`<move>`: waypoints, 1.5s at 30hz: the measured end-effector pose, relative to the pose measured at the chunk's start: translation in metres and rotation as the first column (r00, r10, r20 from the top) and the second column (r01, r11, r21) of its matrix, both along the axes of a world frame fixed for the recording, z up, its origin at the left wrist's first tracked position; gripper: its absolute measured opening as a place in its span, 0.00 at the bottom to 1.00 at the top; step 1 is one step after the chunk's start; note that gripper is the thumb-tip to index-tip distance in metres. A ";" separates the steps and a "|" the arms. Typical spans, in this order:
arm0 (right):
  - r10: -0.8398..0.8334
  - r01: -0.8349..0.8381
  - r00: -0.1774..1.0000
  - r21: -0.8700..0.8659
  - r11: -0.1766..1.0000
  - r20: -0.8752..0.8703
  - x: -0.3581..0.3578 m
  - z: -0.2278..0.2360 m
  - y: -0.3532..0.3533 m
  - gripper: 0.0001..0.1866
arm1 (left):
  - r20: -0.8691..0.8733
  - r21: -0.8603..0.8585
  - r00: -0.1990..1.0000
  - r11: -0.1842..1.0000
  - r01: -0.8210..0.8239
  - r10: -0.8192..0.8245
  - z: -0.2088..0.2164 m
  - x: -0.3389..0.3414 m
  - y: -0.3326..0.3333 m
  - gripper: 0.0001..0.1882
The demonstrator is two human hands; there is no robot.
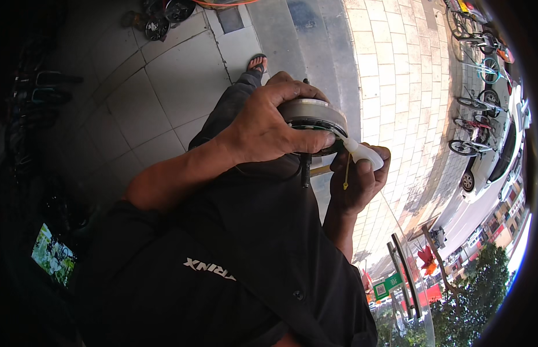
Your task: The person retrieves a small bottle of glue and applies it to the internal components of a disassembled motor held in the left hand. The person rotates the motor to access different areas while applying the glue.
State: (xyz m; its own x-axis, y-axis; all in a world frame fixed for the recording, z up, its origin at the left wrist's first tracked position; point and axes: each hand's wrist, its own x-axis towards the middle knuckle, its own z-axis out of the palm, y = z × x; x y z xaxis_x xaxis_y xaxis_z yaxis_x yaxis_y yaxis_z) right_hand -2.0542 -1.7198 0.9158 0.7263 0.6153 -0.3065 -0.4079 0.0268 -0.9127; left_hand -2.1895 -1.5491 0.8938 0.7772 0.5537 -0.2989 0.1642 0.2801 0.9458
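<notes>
Closed round the rim of a round metal wheel hub [312, 110], my left hand [269, 124] keeps it up in front of my body. Fingers lie over its far side and the thumb presses along the near edge. A dark axle [306, 173] sticks out of it. My right hand [361, 176] grips a small white squeeze bottle [367, 155], its nozzle directed at the hub's edge next to my left thumb. A yellow strip [346, 173] hangs from the bottle's neck. Whether liquid comes out is too small to tell.
A sandalled foot [258, 63] rests on the tiled floor [182, 87] beside a grey step [306, 34]. Brick paving [390, 87] runs along the right, with parked bicycles [483, 104] and a white car [488, 162] beyond. A glass door with a handle [405, 277] stands at lower right.
</notes>
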 end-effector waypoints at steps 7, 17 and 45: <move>0.007 -0.007 1.000 0.013 1.000 0.013 0.000 -0.002 0.000 0.26 | -0.007 0.056 1.000 0.998 0.014 -0.013 -0.002 -0.001 0.001 0.31; 0.025 -0.025 0.998 -0.008 1.000 0.053 -0.002 0.003 0.002 0.26 | 0.016 0.042 1.000 0.999 -0.016 0.015 -0.007 -0.001 -0.002 0.32; 0.022 -0.016 0.996 -0.064 0.998 0.084 -0.001 0.007 0.006 0.26 | 0.014 0.021 1.000 1.000 -0.001 0.000 -0.008 -0.001 0.000 0.33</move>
State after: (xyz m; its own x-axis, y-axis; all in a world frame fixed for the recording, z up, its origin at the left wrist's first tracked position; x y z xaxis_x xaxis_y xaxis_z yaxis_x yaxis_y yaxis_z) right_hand -2.0557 -1.7142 0.9224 0.7396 0.6106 -0.2832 -0.3291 -0.0390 -0.9435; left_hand -2.1906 -1.5495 0.8862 0.7810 0.5602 -0.2763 0.1508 0.2602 0.9537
